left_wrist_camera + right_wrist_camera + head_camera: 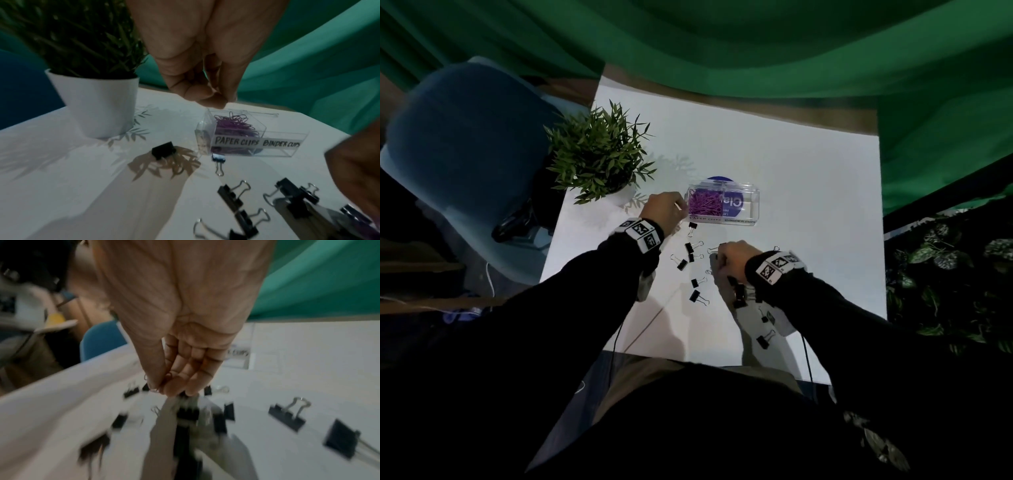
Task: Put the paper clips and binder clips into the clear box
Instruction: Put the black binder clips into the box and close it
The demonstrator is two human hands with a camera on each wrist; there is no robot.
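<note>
The clear box (743, 219) stands mid-table with two compartments labelled "PAPER CLIPS" and "BINDER CLIPS" (283, 146). Purple paper clips (705, 204) (234, 125) fill its left compartment; the right one shows no clips. My left hand (678, 209) (213, 95) hovers just over the box's left end, fingers curled, pinching a thin pale piece that looks like a paper clip. Several black binder clips (690, 246) (232, 194) (286, 415) lie scattered in front of the box. My right hand (717, 257) (162, 389) is low over them, thumb and forefinger pinching thin wire paper clips.
A potted plant (599, 154) in a white pot (98, 104) stands at the table's left edge, close to my left hand. A blue chair (465, 154) is left of the table (791, 154). Green cloth hangs behind; leafy plants (945, 274) sit off the right edge.
</note>
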